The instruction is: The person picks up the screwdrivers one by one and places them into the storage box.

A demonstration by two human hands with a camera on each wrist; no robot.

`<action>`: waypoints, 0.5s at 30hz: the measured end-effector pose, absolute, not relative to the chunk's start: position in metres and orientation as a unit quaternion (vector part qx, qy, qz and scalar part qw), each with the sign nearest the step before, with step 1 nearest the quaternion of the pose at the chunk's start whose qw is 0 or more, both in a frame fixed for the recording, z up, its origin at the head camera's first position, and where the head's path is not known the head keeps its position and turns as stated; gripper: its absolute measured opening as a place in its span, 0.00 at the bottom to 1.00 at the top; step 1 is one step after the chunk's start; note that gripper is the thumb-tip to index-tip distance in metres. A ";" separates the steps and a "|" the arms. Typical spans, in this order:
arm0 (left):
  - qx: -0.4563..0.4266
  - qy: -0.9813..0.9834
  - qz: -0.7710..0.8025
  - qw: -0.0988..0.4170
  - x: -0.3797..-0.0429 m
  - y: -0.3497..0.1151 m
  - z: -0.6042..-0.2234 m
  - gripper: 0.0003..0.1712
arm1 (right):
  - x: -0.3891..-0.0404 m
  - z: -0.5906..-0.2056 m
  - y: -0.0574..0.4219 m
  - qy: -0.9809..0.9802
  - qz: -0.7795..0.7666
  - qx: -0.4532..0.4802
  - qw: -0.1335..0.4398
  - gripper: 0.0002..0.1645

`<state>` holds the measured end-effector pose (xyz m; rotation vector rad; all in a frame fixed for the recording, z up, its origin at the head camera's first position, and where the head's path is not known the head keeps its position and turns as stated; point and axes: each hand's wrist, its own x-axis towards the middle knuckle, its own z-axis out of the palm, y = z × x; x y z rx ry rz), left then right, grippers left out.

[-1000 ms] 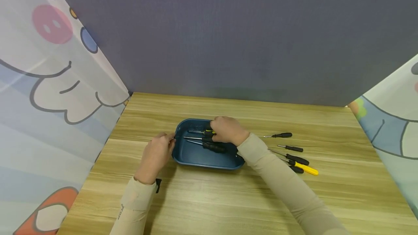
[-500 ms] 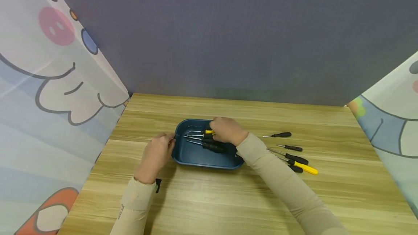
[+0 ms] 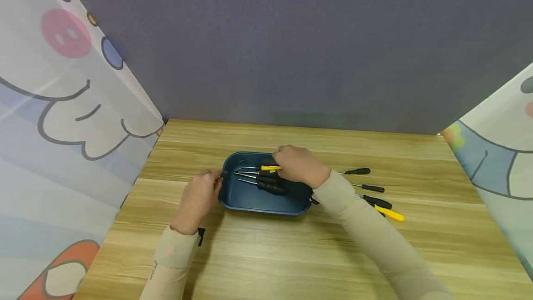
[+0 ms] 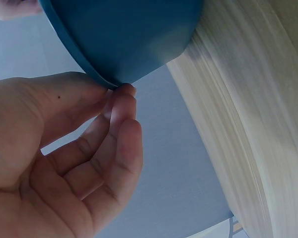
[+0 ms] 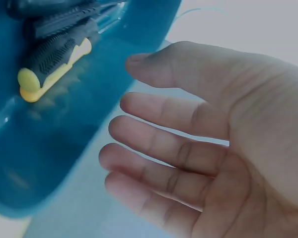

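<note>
A blue tray (image 3: 262, 205) lies on the wooden table, and my left hand (image 3: 199, 198) pinches its left rim between thumb and fingertips. Inside are several screwdrivers, side by side with shafts to the left. One has a black and yellow handle (image 5: 54, 64); a black-handled screwdriver (image 3: 270, 188) lies nearest me. Over the tray's far right part is my right hand (image 3: 300, 165), its fingers extended and holding nothing in the right wrist view. From the head it hides the right ends of some handles.
Right of the tray, several more screwdrivers lie on the table (image 3: 266, 253), among them a yellow-handled screwdriver (image 3: 389, 213) and a small black screwdriver (image 3: 359, 171). My right sleeve partly covers them. A grey panel (image 3: 266, 50) stands behind the table.
My right hand has let go of the yellow and black screwdriver, which lies in the tray, and has shifted slightly right. The left hand stays on the rim.
</note>
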<state>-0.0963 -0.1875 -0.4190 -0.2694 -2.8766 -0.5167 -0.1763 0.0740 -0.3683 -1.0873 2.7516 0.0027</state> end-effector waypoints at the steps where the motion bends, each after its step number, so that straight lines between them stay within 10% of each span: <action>1: -0.092 -0.975 -0.175 0.103 -0.097 -0.188 -0.419 0.12 | -0.174 -0.366 0.077 0.926 0.000 -0.367 0.089 0.17; 15: -0.090 -0.974 -0.179 0.102 -0.096 -0.188 -0.419 0.12 | -0.142 -0.351 0.140 0.926 -0.001 -0.376 0.030 0.12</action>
